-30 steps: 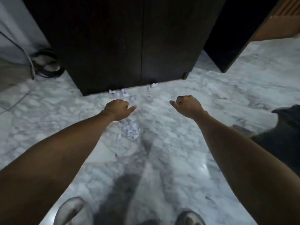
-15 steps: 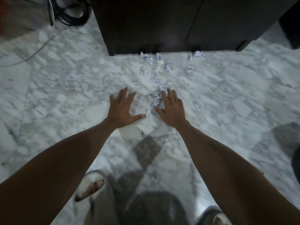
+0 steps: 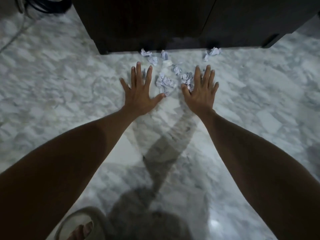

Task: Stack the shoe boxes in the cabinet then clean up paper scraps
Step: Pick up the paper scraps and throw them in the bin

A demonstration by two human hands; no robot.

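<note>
Left hand [image 3: 139, 95] and right hand [image 3: 200, 94], both spread flat, apparently on the floor [image 3: 69, 94], flank the centre-frame paper scraps [image 3: 165, 83]; recommend sweeping inward, including strays by the cabinet [image 3: 155, 23].

A room in a home, seen from above: polished white-and-grey marble floor [image 3: 259, 104], a dark wooden cabinet [image 3: 155, 23] standing on it with doors shut, black cables [image 3: 46, 6] coiled on the floor in the far left corner, and a foot in a pale open-toed house slipper [image 3: 78, 224] at the bottom edge.
</note>
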